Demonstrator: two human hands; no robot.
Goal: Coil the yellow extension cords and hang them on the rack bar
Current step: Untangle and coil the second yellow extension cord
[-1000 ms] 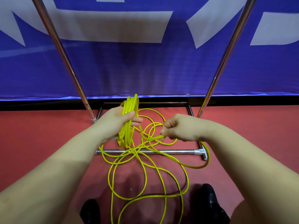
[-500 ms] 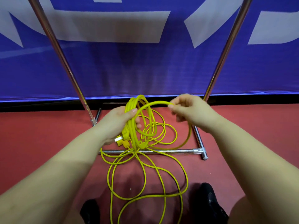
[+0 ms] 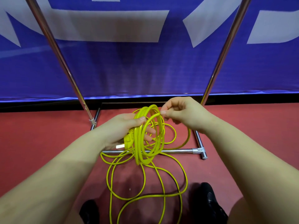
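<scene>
My left hand grips a bundle of several coiled loops of the yellow extension cord, with its yellow plug and white tip hanging below the palm. Just right of the coil's top, my right hand pinches the newest loop between thumb and fingers. The rest of the cord lies in loose loops on the red floor between my feet. The rack's two chrome uprights rise left and right; its top bar is out of view.
The rack's chrome base bar lies on the floor under the coil, ending in a T-joint at the right. A blue banner with white shapes hangs close behind the rack. My black shoes stand at the bottom edge.
My right hand lifted a length of cord from low near the floor up to the coil's top, laying another loop beside my left hand. The left hand has stayed nearly still.
</scene>
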